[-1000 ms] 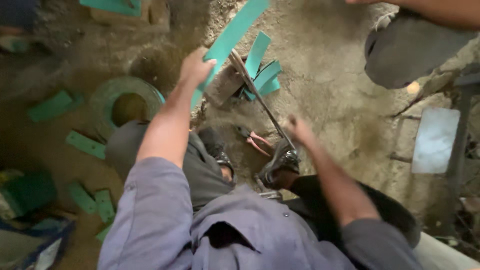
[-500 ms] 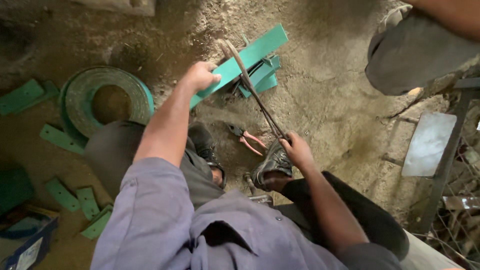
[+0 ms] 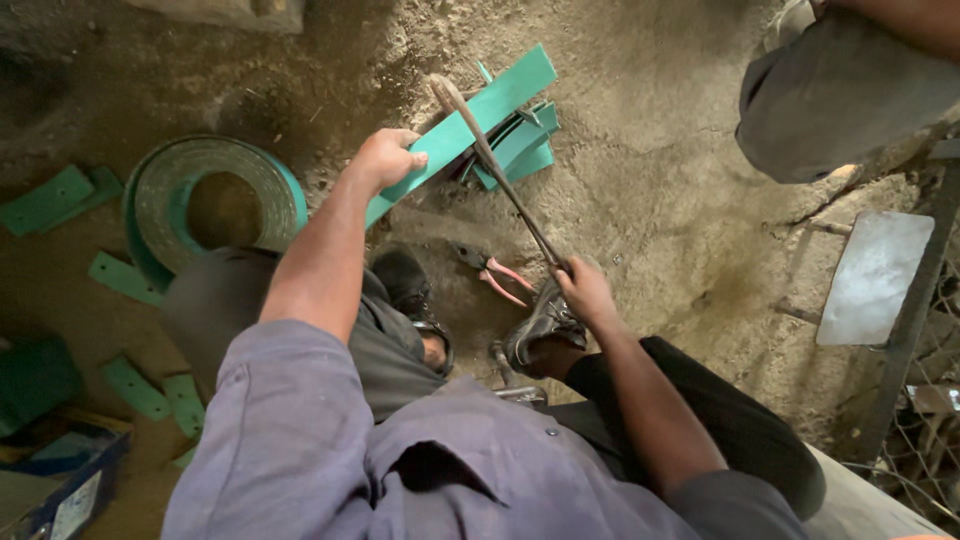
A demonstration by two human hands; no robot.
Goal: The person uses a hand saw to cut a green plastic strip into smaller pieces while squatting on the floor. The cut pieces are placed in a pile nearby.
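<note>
My left hand grips the near end of a long green belt strip that slants up to the right over the dirt floor. My right hand holds the lower end of a long metal shear handle, whose far end crosses the strip. Several cut green pieces lie under and behind the blade. Pink-handled pliers lie on the ground between my feet, next to my dark shoe.
A coiled green belt roll lies at left with cut strips around it. Another person's leg in grey trousers is at top right. A metal plate leans on a frame at right. A blue box sits bottom left.
My left hand has drawn the strip closer and lower. My right hand has slid along the handle and now grips its lower end. The view has shifted right.
</note>
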